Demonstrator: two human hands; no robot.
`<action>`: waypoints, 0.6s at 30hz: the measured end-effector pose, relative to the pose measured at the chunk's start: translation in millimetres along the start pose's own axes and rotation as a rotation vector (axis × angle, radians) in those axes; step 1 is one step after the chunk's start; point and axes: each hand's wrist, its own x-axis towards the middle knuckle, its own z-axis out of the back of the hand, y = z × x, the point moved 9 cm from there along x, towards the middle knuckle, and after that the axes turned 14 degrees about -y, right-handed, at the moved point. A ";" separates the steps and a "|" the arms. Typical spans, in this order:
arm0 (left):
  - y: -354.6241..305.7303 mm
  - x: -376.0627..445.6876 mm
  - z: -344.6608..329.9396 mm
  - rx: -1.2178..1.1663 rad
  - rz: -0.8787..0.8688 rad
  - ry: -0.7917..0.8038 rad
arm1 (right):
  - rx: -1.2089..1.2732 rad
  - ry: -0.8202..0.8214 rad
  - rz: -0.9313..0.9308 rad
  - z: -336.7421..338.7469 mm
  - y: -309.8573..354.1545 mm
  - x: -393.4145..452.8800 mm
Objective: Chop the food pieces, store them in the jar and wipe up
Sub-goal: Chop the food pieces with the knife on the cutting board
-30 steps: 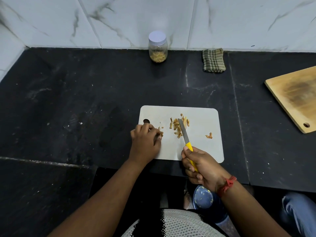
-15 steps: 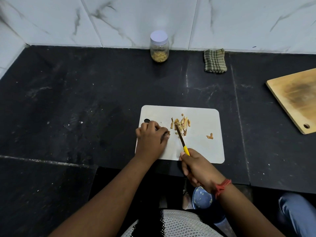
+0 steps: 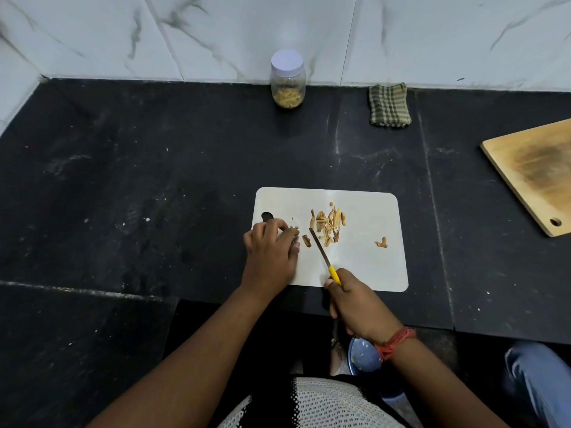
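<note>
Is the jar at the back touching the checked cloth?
Apart. The head view shows the jar and the folded checked cloth both against the wall, with a clear stretch of bare black counter between them.

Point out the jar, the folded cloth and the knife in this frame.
jar (image 3: 288, 84): head view, on its clear body below the white lid.
folded cloth (image 3: 389, 105): head view, on the middle of the checked fabric.
knife (image 3: 319, 250): head view, midway along the blade.
</note>
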 end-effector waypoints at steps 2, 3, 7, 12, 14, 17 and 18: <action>-5.6 1.1 0.1 -0.021 -0.021 -0.009 | -0.073 -0.021 0.044 -0.3 0.6 1.2; -8.7 1.8 -0.4 -0.028 -0.026 -0.013 | -0.117 -0.036 0.067 0.3 1.0 2.1; -12.2 4.2 -4.2 -0.043 0.013 -0.010 | -0.222 -0.067 0.111 3.6 2.1 3.8; -4.2 5.4 -11.2 -0.060 0.152 0.046 | -0.249 -0.068 0.115 3.2 1.6 4.5; -1.7 5.1 -13.7 -0.083 0.197 0.069 | -0.244 -0.065 0.116 2.4 2.0 5.5; 0.5 3.5 -15.7 -0.102 0.226 0.084 | -0.245 -0.072 0.137 2.2 4.6 6.9; 1.1 3.0 -15.4 -0.102 0.228 0.083 | -0.251 -0.073 0.145 1.7 5.3 7.4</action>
